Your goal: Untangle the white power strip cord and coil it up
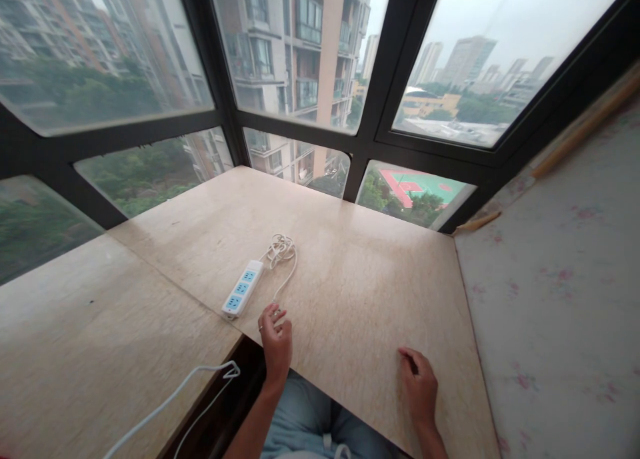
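white, thin, coiled cable [281, 249] at twelve o'clock from the half-curled left hand [275, 339], hold unclear, could, if tugged, drag the white, oblong, blue-socketed power strip [243, 289]; the part-open right hand [421, 384] seems empty.

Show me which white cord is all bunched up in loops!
It's the cord at the far end of the power strip, gathered into a loopy bundle. The other white cord, at lower left, stretches out without a bundle.
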The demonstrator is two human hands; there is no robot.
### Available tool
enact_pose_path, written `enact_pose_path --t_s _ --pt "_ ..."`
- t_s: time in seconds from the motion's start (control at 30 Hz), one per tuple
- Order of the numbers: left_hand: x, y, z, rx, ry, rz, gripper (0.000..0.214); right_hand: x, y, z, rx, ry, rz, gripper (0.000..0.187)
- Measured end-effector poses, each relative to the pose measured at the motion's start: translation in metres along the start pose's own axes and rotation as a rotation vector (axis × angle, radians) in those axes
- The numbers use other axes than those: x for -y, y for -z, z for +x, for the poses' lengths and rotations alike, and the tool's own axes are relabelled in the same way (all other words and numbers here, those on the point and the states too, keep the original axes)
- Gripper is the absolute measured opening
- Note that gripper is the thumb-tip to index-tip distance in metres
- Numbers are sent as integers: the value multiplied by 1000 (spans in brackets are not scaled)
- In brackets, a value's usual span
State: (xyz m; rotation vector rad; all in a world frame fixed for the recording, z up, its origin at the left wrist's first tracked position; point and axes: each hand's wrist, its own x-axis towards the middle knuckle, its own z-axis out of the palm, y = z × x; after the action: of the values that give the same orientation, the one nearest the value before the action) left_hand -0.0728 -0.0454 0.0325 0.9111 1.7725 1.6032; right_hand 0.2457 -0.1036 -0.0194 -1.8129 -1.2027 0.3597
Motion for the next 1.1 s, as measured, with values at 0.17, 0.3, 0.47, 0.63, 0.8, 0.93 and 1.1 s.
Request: enact_pose_path --t_s 0.17,0.3,0.47,0.63,0.8,0.93,1.1 --pt "0 -9 -9 358 -28 120 21 1 -1 0 -6 6 -13 34" --pt "6 -28 -15 581 -110 224 18 2 -1 0 -14 5 -21 34" --pt "14 -44 -12 571 -292 515 19 6 -1 0 -15 4 -32 33" --pt "19 -40 -10 569 -324 493 18 8 -2 -1 -31 10 -24 31" --pt "23 -36 -10 577 -349 433 18 6 -3 0 -33 22 -28 30" --pt "24 -38 -9 569 -346 419 17 6 -4 0 -31 49 -22 27" --pt "26 -38 -6 564 -355 396 17 10 -5 -2 -47 73 -15 23"
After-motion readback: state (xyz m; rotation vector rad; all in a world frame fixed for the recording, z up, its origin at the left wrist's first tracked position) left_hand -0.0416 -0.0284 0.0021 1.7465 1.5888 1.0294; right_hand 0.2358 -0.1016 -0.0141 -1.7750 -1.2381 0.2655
